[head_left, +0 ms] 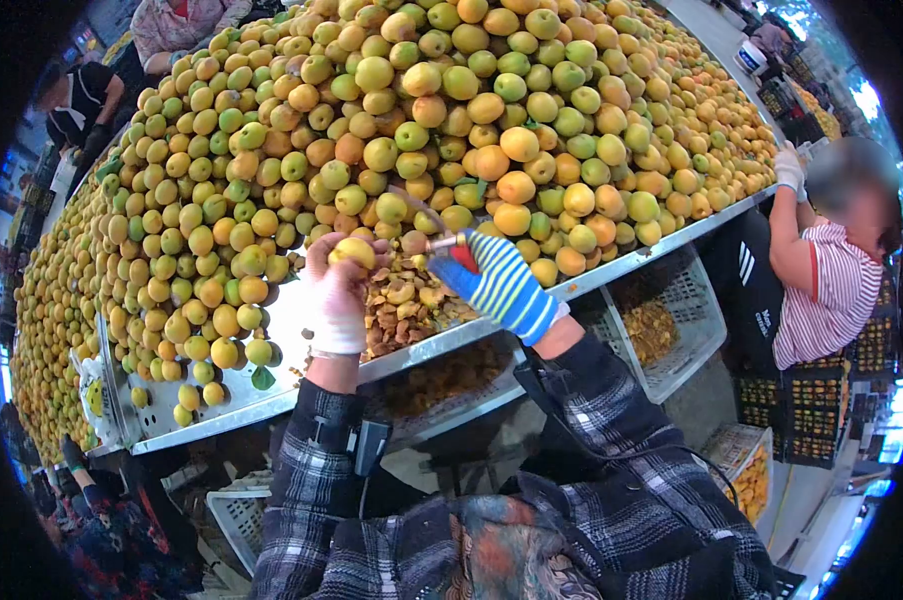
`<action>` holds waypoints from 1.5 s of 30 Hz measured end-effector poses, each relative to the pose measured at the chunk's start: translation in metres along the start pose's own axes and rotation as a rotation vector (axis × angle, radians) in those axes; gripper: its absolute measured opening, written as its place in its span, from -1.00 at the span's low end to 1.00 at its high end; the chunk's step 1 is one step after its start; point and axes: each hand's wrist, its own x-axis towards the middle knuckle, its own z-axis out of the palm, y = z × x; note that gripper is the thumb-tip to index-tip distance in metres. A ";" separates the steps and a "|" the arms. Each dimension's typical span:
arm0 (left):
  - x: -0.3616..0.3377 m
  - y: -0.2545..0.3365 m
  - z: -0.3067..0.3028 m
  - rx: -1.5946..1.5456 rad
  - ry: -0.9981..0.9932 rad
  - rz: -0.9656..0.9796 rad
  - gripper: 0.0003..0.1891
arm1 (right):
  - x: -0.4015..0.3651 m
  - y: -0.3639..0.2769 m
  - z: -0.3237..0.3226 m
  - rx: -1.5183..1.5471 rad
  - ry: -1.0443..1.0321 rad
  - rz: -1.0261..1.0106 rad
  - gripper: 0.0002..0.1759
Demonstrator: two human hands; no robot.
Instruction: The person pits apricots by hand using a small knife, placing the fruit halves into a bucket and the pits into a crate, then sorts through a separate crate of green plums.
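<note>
Cutting a fruit over the pit heap.

Just left of the pit heap (411,300), left hand (336,295) in a white glove, grip closed round one yellow apricot (352,251). Just right of the heap, right hand (496,285) in a blue striped glove, grip closed on a small knife (449,241). Best, most likely: hold the apricot steady, keep fingers off the sharp edge, cut slowly, let the stone drop on the heap. Hard to make out the thin blade against the big fruit pile (451,110) behind the heap. Impossible to see the table (231,408) below the heap, hidden by both sleeves.
</note>
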 end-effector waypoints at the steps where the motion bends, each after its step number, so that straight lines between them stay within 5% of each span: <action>1: -0.003 -0.003 0.004 0.256 -0.084 0.068 -0.59 | 0.003 0.000 0.003 0.142 0.023 0.041 -0.44; 4: -0.021 -0.020 0.035 0.659 -0.211 0.351 -0.50 | 0.007 -0.001 0.014 -0.159 0.008 0.004 -0.30; 5: -0.031 -0.018 0.040 0.822 -0.200 0.308 -0.48 | 0.010 0.007 0.018 -0.147 -0.027 -0.037 -0.30; 11: -0.028 -0.006 0.036 0.389 -0.335 0.191 -0.54 | 0.007 0.010 0.024 0.130 -0.002 -0.127 -0.46; 12: -0.026 -0.001 0.031 0.210 -0.339 0.086 -0.56 | 0.008 0.005 0.027 0.206 0.101 -0.125 -0.56; 13: -0.028 0.003 0.033 -0.029 -0.332 0.004 -0.55 | 0.006 0.004 0.017 0.239 -0.005 0.071 -0.65; 17: -0.023 0.004 0.028 -0.467 -0.281 -0.200 -0.54 | 0.011 0.014 0.032 0.610 0.088 0.044 -0.68; 19: -0.016 -0.002 0.021 -0.594 -0.232 -0.258 -0.58 | 0.017 0.014 0.037 0.155 0.191 -0.111 -0.62; 23: -0.012 0.000 0.010 -0.661 -0.211 -0.258 -0.59 | 0.011 0.010 0.038 -0.225 0.209 -0.079 -0.57; 29: -0.009 -0.018 0.008 -0.486 -0.203 -0.152 -0.58 | 0.011 0.008 0.050 -0.147 0.065 -0.009 -0.49; 33: -0.017 -0.012 0.017 -0.481 -0.146 -0.310 -0.66 | 0.012 0.005 0.047 -0.102 0.048 0.091 -0.43; 39: -0.016 -0.023 0.005 -0.374 0.016 -0.325 -0.66 | 0.010 0.001 0.045 -0.101 -0.043 -0.143 -0.59; 40: -0.018 -0.019 0.018 -0.324 0.164 -0.317 -0.65 | 0.012 0.006 0.047 0.194 0.029 -0.047 -0.66; 42: -0.016 -0.027 0.012 -0.225 0.057 -0.255 -0.65 | 0.011 -0.020 0.031 0.607 0.180 0.039 -0.78; 43: -0.017 -0.027 0.014 -0.125 -0.049 -0.194 -0.63 | 0.017 -0.020 0.025 0.741 0.236 -0.019 -0.71; 45: -0.022 -0.029 0.022 -0.039 -0.022 -0.165 -0.53 | 0.016 -0.029 0.013 1.150 0.224 0.192 -0.61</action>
